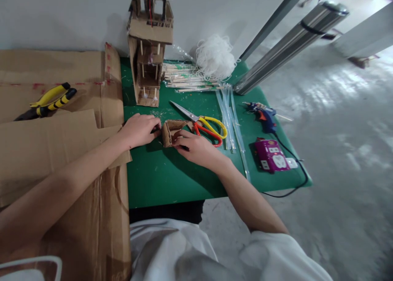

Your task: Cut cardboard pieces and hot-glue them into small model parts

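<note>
A small open-topped cardboard box (166,134) rests on the green tabletop (153,178). My right hand (196,148) grips its near right side, thumb and fingers pinched at the wall. Just left of the box is my left hand (141,129), its fingers bent and thumb apart, with nothing visible between them; whether its fingertips touch the box is hard to tell. Scissors (196,119) with one yellow and one red handle lie partly open right behind the box, close to my right hand.
Behind stands a tall cardboard model (147,64) with sticks. Rightward are wooden sticks (190,78), white string (215,58), glue sticks (227,117), a glue gun (265,117), a purple power socket (272,155) and a metal post (288,48). Pliers (50,101) lie on cardboard sheets (55,150) leftward.
</note>
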The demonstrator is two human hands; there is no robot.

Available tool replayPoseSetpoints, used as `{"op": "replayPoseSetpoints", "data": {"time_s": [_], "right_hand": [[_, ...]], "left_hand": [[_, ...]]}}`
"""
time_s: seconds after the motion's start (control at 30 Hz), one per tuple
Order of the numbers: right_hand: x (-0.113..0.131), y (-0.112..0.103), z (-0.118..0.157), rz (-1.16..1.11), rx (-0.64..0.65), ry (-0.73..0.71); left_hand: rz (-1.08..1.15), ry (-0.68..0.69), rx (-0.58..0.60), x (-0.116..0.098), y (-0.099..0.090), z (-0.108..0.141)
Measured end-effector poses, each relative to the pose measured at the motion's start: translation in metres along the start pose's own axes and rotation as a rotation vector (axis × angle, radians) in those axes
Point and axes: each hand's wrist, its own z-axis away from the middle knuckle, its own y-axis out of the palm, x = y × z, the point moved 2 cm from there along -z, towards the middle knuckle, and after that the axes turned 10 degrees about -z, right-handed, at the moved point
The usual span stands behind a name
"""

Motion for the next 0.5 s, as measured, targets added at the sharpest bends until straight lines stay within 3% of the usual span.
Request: {"op": "replayPoseSetpoints", "data": {"time_s": [0.5], "right_hand": [[0.0022,0.0001,0.0013,0.039,-0.007,0.033]], "left_hand": [[-0.087,-0.068,-0.02,-0.0055,-0.0085,0.0046]]}}
